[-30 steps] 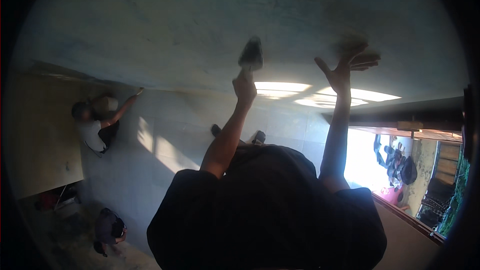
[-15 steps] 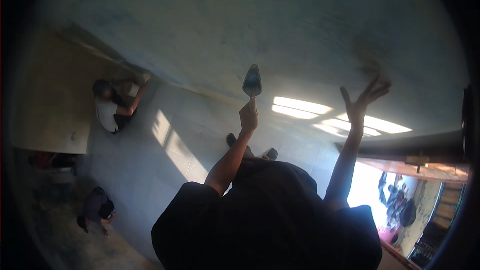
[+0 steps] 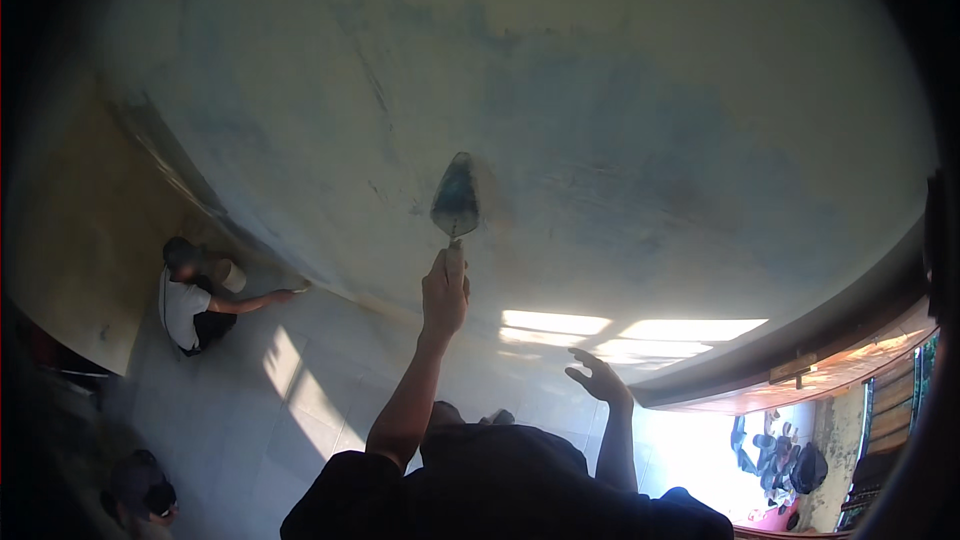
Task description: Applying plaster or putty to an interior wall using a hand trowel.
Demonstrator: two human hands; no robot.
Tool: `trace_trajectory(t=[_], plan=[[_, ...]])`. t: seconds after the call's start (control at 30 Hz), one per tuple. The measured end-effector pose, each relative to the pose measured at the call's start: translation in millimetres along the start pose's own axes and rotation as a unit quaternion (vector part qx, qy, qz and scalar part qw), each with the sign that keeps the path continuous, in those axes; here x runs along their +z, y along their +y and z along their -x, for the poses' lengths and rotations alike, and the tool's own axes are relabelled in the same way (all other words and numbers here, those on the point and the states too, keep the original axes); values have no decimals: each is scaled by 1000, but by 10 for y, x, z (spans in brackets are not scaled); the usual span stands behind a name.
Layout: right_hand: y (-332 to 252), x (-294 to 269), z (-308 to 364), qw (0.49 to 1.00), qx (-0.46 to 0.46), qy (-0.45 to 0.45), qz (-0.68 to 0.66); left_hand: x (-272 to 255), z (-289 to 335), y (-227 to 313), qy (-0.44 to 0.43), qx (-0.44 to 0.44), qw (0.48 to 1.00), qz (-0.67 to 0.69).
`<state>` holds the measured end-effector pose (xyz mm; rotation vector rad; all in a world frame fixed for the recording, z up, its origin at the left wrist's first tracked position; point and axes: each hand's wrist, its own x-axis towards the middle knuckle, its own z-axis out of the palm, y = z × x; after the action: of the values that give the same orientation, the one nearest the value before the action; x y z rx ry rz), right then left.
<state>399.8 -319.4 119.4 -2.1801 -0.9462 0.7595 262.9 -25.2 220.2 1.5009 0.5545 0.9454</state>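
Note:
My left hand [image 3: 446,292] is closed round the handle of a trowel [image 3: 457,198] with a dark, tapered blade. The blade points up, close in front of the wall [image 3: 600,130]; whether it touches the surface I cannot tell. The wall is pale with patchy bluish and yellowish areas and dark streaks. My right hand [image 3: 602,378] holds nothing, its fingers apart, and is raised low before the wall near the bright window-light patches.
At the left a person in a white shirt [image 3: 184,312] crouches by the wall's foot, a pale bucket [image 3: 232,276] beside them. Another person [image 3: 142,490] is bent down at lower left. A doorway [image 3: 700,450] opens at lower right, with several people beyond. Tiles cover the floor [image 3: 330,380].
The view has tilted up to show more wall. My right hand has come down from the wall and in toward my body. The left still grips the trowel. The crouching person's arm now reaches along the wall's foot.

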Motion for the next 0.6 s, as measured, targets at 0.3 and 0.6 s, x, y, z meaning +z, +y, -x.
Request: trace_trajectory(t=[0.3, 0.6], plan=[[-5, 79, -59, 1000, -10, 10, -1, 270, -283, 669, -10, 62, 998, -16], [43, 98, -26, 1000, -19, -11, -12, 142, -369, 725, 8, 50, 998, -35]])
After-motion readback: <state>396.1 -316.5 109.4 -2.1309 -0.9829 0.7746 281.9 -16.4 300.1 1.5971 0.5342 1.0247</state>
